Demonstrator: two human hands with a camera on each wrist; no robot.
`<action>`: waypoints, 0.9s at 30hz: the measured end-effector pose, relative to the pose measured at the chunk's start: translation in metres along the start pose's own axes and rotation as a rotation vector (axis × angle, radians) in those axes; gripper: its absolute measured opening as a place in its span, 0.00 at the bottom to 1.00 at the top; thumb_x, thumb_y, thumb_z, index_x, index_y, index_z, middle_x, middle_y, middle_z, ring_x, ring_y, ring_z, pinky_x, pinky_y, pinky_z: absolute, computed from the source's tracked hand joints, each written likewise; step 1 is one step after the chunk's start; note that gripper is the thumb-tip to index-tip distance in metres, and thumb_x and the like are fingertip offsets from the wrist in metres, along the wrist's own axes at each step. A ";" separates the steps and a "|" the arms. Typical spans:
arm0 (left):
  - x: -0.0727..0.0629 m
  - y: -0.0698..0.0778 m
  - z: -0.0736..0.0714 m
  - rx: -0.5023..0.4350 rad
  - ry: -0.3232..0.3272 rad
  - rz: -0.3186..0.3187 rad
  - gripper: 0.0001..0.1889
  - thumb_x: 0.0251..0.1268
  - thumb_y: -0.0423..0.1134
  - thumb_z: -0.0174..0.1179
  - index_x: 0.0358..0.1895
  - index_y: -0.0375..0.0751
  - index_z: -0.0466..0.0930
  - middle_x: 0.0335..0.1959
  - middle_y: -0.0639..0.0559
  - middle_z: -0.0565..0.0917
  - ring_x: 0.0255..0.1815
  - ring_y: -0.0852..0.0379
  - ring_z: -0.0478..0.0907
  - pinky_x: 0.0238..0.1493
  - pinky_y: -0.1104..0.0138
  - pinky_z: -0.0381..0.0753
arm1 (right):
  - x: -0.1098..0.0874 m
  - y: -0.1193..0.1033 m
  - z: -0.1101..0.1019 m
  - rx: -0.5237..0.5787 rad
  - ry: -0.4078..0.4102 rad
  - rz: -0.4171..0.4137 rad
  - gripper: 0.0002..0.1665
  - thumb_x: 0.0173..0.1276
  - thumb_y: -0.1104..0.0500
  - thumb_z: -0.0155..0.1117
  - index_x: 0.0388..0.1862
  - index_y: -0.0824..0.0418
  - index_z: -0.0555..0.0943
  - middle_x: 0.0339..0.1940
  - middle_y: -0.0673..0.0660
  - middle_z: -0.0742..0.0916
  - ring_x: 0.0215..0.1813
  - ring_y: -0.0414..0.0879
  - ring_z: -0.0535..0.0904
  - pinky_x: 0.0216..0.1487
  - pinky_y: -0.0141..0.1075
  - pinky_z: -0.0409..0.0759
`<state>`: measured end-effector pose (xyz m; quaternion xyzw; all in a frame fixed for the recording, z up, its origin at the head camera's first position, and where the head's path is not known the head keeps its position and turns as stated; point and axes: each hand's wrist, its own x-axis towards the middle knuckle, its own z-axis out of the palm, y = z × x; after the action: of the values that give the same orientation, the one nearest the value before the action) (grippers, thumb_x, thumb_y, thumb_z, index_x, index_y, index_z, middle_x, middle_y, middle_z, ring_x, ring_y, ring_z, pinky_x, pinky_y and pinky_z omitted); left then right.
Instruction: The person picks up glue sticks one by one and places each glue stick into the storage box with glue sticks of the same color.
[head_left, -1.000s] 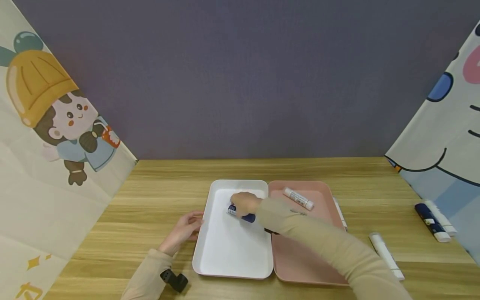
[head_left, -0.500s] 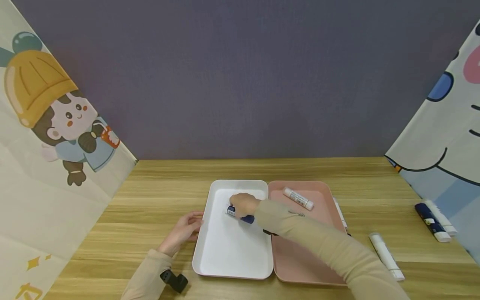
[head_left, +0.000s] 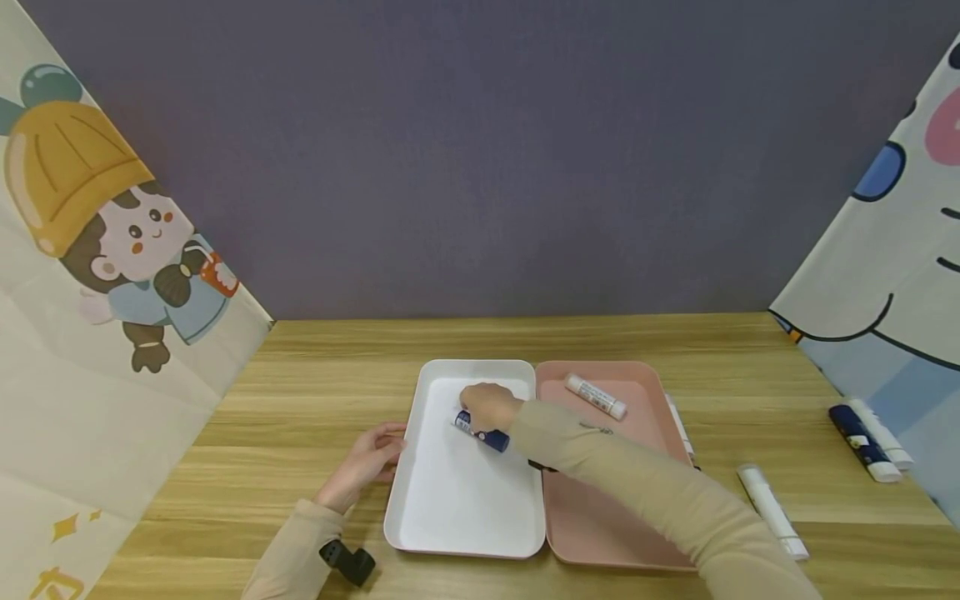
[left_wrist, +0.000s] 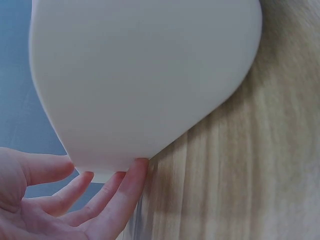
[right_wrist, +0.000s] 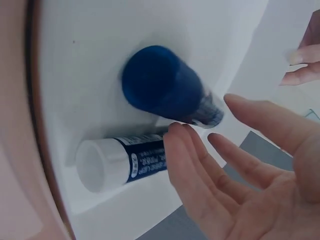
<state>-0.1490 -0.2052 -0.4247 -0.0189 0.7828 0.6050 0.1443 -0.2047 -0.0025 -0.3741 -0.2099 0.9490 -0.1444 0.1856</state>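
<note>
My right hand (head_left: 491,406) is over the far part of the white tray (head_left: 468,508). In the right wrist view, a dark blue glue stick (right_wrist: 162,82) lies between the thumb and fingertips, which are spread loosely around it rather than wrapped tight. Beside it rests a second dark blue glue stick with a white cap (right_wrist: 102,165), partly behind the fingers; the head view mostly hides this one under the hand. My left hand (head_left: 366,462) is at the tray's left side, its fingers extended and their tips touching the tray wall (left_wrist: 145,90).
Against the white tray's right side stands a pink tray (head_left: 592,525) with a white glue stick (head_left: 596,396) inside. Another white stick (head_left: 772,512) lies on the wooden table to the right. Farther right are a dark blue stick (head_left: 864,443) and a white one (head_left: 879,435).
The blue glue stick under my right hand shows more of its length, its near end sitting slightly lower. The right hand has barely shifted. My left hand has stayed at the tray side.
</note>
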 end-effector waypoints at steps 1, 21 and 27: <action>0.000 0.000 0.000 0.001 -0.001 0.000 0.19 0.64 0.29 0.43 0.57 0.25 0.61 0.42 0.36 0.75 0.34 0.53 0.77 0.32 0.61 0.79 | -0.002 0.000 -0.002 0.002 0.003 -0.006 0.13 0.57 0.65 0.61 0.43 0.63 0.79 0.32 0.53 0.81 0.27 0.41 0.72 0.30 0.28 0.71; 0.000 0.000 0.000 0.004 0.007 -0.007 0.18 0.65 0.29 0.44 0.57 0.26 0.62 0.42 0.37 0.75 0.33 0.53 0.77 0.32 0.61 0.79 | -0.042 0.015 -0.035 0.046 0.103 -0.143 0.21 0.57 0.63 0.62 0.51 0.63 0.75 0.39 0.57 0.83 0.34 0.42 0.74 0.37 0.34 0.73; 0.000 0.000 0.000 -0.006 0.000 -0.010 0.19 0.65 0.29 0.43 0.58 0.26 0.61 0.42 0.37 0.75 0.33 0.54 0.77 0.32 0.61 0.79 | -0.053 0.027 -0.043 0.162 0.113 -0.137 0.21 0.59 0.64 0.59 0.53 0.64 0.73 0.25 0.52 0.77 0.25 0.42 0.70 0.27 0.33 0.70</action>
<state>-0.1490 -0.2055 -0.4247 -0.0231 0.7808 0.6067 0.1473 -0.1872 0.0537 -0.3298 -0.2499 0.9267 -0.2445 0.1381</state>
